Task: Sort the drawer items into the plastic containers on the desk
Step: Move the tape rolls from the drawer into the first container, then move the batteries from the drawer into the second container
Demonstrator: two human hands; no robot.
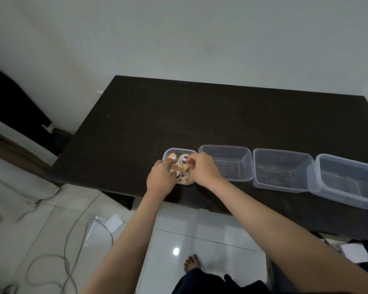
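On your dark brown desk (pixel 179 115), the clear containers (pixel 282 170) flank orange-and-white rings (pixel 184 161).

No text, label, brand or number can be read anywhere in view.

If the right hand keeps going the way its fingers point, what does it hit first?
The right hand points left into the small container. It would first meet the pale ring-shaped items at its fingertips, then probably the left hand opposite. Depth is hard to judge.
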